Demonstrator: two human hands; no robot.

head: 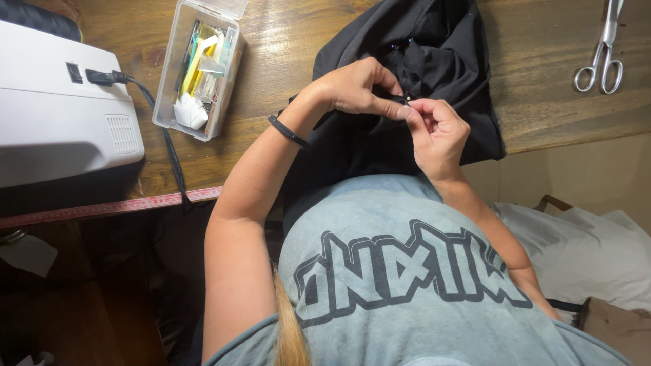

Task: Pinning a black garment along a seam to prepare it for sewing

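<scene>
A black garment (434, 61) lies bunched on the wooden table (285, 41) and hangs over its front edge. My left hand (356, 88) pinches a fold of the black fabric between thumb and fingers. My right hand (437, 132) meets it from the right, fingertips closed on the same fold where a small pin shows. A black band sits on my left wrist. What lies between the fingertips is mostly hidden.
A white sewing machine (61, 115) with a black power cord stands at the left. A clear plastic box (200, 64) of sewing bits sits open beside it. Silver scissors (603, 54) lie at the far right. A tape measure (108, 207) runs along the table edge.
</scene>
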